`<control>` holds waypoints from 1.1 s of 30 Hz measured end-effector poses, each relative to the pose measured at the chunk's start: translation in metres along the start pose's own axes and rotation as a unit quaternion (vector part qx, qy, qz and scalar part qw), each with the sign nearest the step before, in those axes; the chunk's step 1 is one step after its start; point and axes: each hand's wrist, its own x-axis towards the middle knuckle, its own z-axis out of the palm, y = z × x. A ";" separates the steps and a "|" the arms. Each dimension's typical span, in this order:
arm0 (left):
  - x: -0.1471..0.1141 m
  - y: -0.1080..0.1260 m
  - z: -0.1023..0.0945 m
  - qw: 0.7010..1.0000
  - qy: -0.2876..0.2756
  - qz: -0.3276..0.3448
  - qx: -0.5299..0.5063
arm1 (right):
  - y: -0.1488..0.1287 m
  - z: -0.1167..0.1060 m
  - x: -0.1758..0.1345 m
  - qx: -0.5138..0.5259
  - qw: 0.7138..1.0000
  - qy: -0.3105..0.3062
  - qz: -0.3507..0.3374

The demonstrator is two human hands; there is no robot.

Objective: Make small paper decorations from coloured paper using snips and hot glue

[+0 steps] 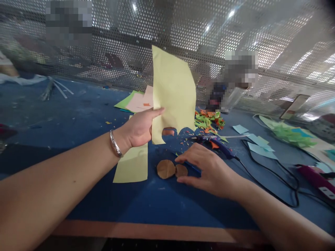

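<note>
My left hand (140,127), with a silver bangle at the wrist, pinches a pale yellow sheet of paper (174,87) by its left edge. The sheet stands upright above the table, and curved cut-outs mark its lower edge. Low over the table, my right hand (209,167) has thumb and forefinger apart, at either side of a small brown paper disc (181,170). A larger brown disc (165,169) lies just left of it. A blue, slim thing (193,168) shows partly under my right hand. Another yellow sheet (132,165) lies flat beneath my left hand.
A blue glue gun (222,148) with a black cord lies beyond my right hand. Green and orange paper scraps (208,120) are heaped behind it. Light blue paper squares (260,143) and a purple tool (315,179) are at right. A perforated metal screen (117,45) borders the table.
</note>
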 end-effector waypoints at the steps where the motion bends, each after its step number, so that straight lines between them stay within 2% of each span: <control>1: -0.001 0.000 0.000 1.000 -0.006 -0.005 -0.003 | -0.001 0.000 0.000 0.000 1.000 -0.007 -0.005; 7: -0.001 -0.004 0.004 0.999 -0.022 -0.039 -0.024 | -0.008 0.004 0.003 0.000 1.000 0.013 -0.010; 11: 0.000 -0.008 0.006 0.998 -0.033 -0.048 -0.034 | -0.013 0.010 0.011 -0.009 0.999 -0.001 -0.034; 17: 0.000 -0.010 0.008 0.996 -0.065 -0.056 -0.038 | -0.013 0.014 0.017 -0.006 1.000 -0.015 -0.027; 21: -0.002 -0.008 0.011 0.996 -0.051 -0.062 -0.042 | -0.013 0.009 0.014 -0.003 0.998 0.054 -0.036; 24: -0.006 -0.006 0.016 0.996 -0.038 -0.067 -0.041 | -0.011 0.002 0.013 -0.031 0.989 0.142 -0.021; 27: -0.010 -0.008 0.022 0.994 -0.050 -0.083 -0.042 | -0.007 -0.003 0.014 -0.075 0.972 0.222 0.007; 33: -0.017 -0.024 0.033 0.987 -0.100 -0.105 -0.075 | -0.002 -0.005 0.017 -0.108 0.956 0.273 0.018</control>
